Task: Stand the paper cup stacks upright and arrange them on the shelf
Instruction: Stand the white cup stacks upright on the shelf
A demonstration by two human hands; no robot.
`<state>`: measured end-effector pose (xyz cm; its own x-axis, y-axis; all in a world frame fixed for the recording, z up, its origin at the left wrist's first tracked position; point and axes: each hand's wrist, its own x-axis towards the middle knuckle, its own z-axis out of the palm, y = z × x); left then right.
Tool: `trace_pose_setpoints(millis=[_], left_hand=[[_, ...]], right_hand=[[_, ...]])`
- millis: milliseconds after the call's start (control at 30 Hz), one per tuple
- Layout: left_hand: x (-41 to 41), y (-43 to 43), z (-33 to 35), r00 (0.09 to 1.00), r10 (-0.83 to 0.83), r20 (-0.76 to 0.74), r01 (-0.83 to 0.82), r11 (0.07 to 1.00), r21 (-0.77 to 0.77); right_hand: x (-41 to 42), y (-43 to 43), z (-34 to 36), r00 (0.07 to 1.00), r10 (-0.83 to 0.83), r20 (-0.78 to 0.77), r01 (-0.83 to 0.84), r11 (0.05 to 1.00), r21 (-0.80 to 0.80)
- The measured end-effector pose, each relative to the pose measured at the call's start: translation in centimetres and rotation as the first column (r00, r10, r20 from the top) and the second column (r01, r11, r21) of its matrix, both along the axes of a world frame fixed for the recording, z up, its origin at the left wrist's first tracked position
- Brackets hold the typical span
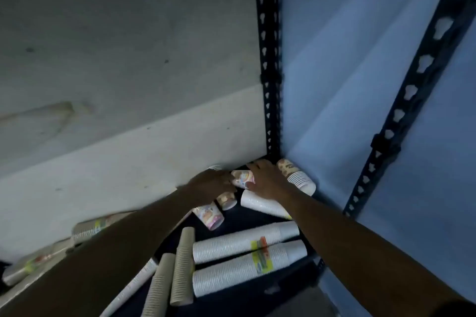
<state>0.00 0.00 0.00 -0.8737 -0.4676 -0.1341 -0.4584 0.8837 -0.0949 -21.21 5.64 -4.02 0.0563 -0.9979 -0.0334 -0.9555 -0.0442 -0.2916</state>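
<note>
Hardly begun: brown stacks [87, 229], tan stacks [181, 265] and white stacks [242, 243] all lie sideways on the shelf [231, 301]. In the back corner, the left hand [211, 183] touches a short patterned stack [243, 177], also lying down, its grip unclear. The right hand [265, 180] rests spread beside it.

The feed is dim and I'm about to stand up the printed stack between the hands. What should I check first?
1. Left hand and right hand at the printed stack: ok.
2. Grip secure: cannot tell, blurred.
3. Printed stack upright: not ok, lying down.
4. Back corner free: not ok, brown patterned stack lies there.
5. Front white stacks upright: not ok, lying flat.
</note>
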Motion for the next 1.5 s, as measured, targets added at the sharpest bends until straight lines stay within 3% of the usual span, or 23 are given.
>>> trace_pose_setpoints(millis=[33, 133, 267, 367, 433, 500, 600, 700, 800, 900, 1133, 1500], left_hand=[[0.3, -0.5, -0.7, 1.000, 0.010, 0.026, -0.011, 0.999, 0.037], [0.9, -1.6, -1.9, 0.986, -0.075, 0.147, 0.084, 0.995, -0.054], [0.8, -3.1, -2.8, 0.991, -0.115, 0.061, 0.121, 0.987, -0.105], [1.4, -3.9, -2.9, 0.988, -0.140, 0.071, 0.150, 0.974, -0.170], [1.6, -3.8, -3.0, 0.988, -0.138, -0.072, 0.130, 0.986, -0.108], [1.9, -3.5, -2.3, 0.956, -0.032, -0.291, 0.046, 0.998, 0.041], [1.7, -2.6, -1.5, 0.831, 0.316, -0.457, -0.157, 0.922, 0.353], [0.4, -1.4, -2.3, 0.568, 0.580, -0.584, -0.244, 0.797, 0.553], [-1.2, -1.1, -4.1, 0.335, 0.700, -0.630, -0.310, 0.714, 0.628], [-1.8, -1.2, -5.4, 0.259, 0.729, -0.634, -0.357, 0.682, 0.639], [-0.8, -1.4, -7.2, 0.241, 0.709, -0.663, -0.432, 0.690, 0.581], [-1.0, -0.9, -7.1, 0.379, 0.676, -0.632, -0.565, 0.710, 0.420]], right_hand=[[0.4, -0.3, -0.5, 1.000, 0.001, -0.017, -0.001, 1.000, 0.003], [0.6, -1.2, -1.4, 0.998, -0.030, -0.049, 0.031, 0.999, 0.017], [-0.2, -2.4, -2.6, 0.999, -0.041, -0.032, 0.044, 0.994, 0.099], [-0.7, -3.0, -2.8, 0.999, -0.048, 0.012, 0.047, 0.997, 0.061], [-1.0, -2.9, -2.5, 0.994, -0.072, 0.085, 0.072, 0.997, 0.000], [-1.2, -2.8, -1.5, 0.968, -0.123, 0.220, 0.147, 0.985, -0.095], [-1.5, -2.7, -0.1, 0.882, -0.164, 0.443, 0.284, 0.933, -0.220], [-1.5, -2.9, 0.3, 0.791, -0.176, 0.586, 0.371, 0.900, -0.229], [-1.4, -3.4, -0.7, 0.763, -0.113, 0.637, 0.376, 0.878, -0.295], [-1.1, -3.4, -2.1, 0.757, -0.089, 0.647, 0.377, 0.868, -0.322], [-1.1, -4.1, -4.8, 0.803, -0.072, 0.592, 0.327, 0.883, -0.336], [-1.2, -3.6, -5.6, 0.857, -0.094, 0.507, 0.297, 0.893, -0.337]])
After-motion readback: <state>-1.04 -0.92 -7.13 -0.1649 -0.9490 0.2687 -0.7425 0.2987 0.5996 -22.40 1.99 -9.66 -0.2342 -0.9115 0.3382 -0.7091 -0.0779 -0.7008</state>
